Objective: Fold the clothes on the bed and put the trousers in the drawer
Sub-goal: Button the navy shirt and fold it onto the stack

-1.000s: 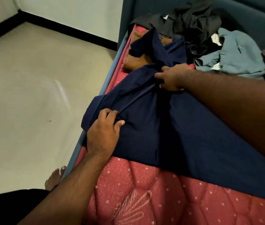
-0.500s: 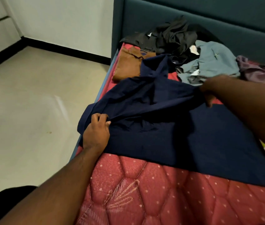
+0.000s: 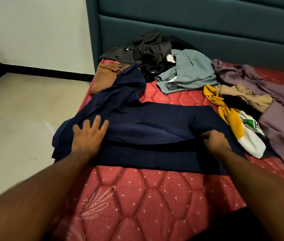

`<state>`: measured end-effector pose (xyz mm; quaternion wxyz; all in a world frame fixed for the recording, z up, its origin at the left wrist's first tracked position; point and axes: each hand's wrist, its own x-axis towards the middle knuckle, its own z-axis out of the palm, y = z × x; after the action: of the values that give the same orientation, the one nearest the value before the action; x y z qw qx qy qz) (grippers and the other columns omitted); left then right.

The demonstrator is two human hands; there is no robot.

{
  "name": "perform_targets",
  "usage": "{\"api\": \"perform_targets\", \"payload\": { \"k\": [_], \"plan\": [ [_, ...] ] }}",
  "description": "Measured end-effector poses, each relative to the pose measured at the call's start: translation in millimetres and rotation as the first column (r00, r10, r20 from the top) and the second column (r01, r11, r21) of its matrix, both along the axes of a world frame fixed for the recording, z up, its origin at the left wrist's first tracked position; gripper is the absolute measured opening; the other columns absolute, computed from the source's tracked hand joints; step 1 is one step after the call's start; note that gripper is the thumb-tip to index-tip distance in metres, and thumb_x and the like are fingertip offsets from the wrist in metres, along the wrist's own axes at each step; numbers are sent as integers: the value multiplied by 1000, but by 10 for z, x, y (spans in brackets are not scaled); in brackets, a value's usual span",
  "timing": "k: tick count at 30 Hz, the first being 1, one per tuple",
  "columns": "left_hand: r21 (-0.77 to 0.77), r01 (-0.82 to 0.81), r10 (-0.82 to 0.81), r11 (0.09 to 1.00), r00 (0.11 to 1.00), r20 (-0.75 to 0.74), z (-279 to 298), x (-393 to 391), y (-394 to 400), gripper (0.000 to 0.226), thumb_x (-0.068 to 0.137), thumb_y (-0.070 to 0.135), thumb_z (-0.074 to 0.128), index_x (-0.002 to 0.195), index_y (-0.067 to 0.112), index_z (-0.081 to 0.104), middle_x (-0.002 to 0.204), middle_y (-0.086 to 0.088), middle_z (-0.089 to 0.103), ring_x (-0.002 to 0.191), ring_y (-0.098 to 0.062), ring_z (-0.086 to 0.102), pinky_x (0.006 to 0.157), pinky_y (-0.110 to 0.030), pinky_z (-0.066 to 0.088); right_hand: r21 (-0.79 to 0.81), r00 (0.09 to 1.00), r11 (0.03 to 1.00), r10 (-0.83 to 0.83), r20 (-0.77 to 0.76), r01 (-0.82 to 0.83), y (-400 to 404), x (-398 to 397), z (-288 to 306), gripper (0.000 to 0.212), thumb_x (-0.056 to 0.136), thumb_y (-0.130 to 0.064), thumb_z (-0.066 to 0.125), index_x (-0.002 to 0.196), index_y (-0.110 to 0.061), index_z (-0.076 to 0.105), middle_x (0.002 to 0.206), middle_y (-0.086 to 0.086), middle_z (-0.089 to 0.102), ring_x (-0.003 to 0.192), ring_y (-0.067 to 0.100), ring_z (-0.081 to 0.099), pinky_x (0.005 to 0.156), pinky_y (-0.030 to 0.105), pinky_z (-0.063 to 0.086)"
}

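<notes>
- The navy garment [image 3: 155, 122] lies spread across the red quilted mattress [image 3: 137, 197], near the left edge of the bed, with one part trailing up toward the head of the bed.
- The left hand [image 3: 89, 134] rests flat on the garment's left part, fingers straight and spread; its grip is open and holds nothing.
- The right hand [image 3: 216, 141] has its fingers curled round a fold of the navy cloth at the garment's right side; its grip is closed on the fabric.
- Between the two hands a raised fold runs across the garment, with a dark shadow line under it.
- The garment's near edge lies flat on the mattress, in front of both wrists.
- A brown garment [image 3: 103, 77] lies at the bed's left edge, partly under the navy one's far end.
- A black heap [image 3: 148, 47] sits against the teal headboard [image 3: 207, 23].
- A grey-blue shirt [image 3: 188, 72] lies crumpled just right of the black heap.
- A mauve garment [image 3: 277, 122] spreads along the right side of the bed.
- A tan piece [image 3: 245, 96] lies on top of the mauve one.
- A yellow and white shirt [image 3: 238, 126] lies just beside the navy garment's right end, touching the tan and mauve cloth.
- Whether the navy garment is trousers or a shirt cannot be told.
- Pale floor [image 3: 24, 110] shows to the left of the bed, with a black skirting along the white wall.
</notes>
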<state>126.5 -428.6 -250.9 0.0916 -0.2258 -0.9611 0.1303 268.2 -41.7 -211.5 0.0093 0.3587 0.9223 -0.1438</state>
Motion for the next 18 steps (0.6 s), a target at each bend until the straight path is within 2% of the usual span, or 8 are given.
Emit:
{"api": "perform_targets", "payload": {
  "k": [3,5,7,10,12,15,16,18],
  "plan": [
    [-72,137,-135,988,990,31,-15,-26,204,69,97,31,42,156,29,6,163,-3,7,149,-28,10,110,-69,3,-167,976,985,-69,-205,35,80,-230,89,48,83,-3,47,124,-19,66,122,14,65,98,35,67,84,41,57],
    [-9,174,-173,985,984,45,-59,-79,269,64,98,26,40,156,28,13,164,2,10,151,-23,6,105,-63,-24,-188,933,982,-78,-352,11,158,-441,284,50,83,0,45,129,-13,62,126,14,63,109,32,64,89,32,51],
    [111,193,-200,975,978,53,-132,-98,269,62,96,17,43,154,24,24,162,3,20,151,-23,12,102,-51,-33,-149,878,989,-59,-476,-14,197,-586,530,54,84,2,47,136,-10,55,132,16,60,120,31,57,98,31,42],
    [243,253,-270,937,962,40,-246,-63,196,72,83,3,59,150,15,36,155,-4,38,145,-29,30,111,-40,-25,-58,833,996,23,-553,-66,155,-477,760,70,80,7,45,146,-19,43,136,14,57,121,31,55,100,33,41],
    [269,327,-342,906,940,8,-361,-1,150,72,80,5,55,148,12,36,152,-7,41,141,-31,33,117,-42,-12,-24,822,996,55,-567,-83,107,-212,724,76,78,8,45,147,-22,40,134,15,58,118,33,56,98,34,42],
    [254,339,-382,906,914,141,-558,123,74,69,87,22,30,155,21,19,160,1,24,147,-26,19,117,-54,12,-77,829,995,16,-559,-71,150,225,271,76,78,12,46,147,-18,40,140,14,52,127,31,50,105,31,36],
    [271,309,-366,912,910,193,-603,157,60,68,90,24,28,156,24,11,163,6,13,149,-23,11,115,-58,11,-129,865,991,-30,-501,-41,210,385,54,76,77,13,46,147,-17,40,141,15,51,129,32,48,108,33,34],
    [289,252,-326,923,914,243,-615,167,53,70,97,22,36,155,30,0,161,15,-4,149,-15,-5,113,-64,2,-253,952,965,-139,-274,68,314,625,-246,76,79,14,44,148,-16,38,141,18,50,128,37,48,109,39,36]
  ]
}}
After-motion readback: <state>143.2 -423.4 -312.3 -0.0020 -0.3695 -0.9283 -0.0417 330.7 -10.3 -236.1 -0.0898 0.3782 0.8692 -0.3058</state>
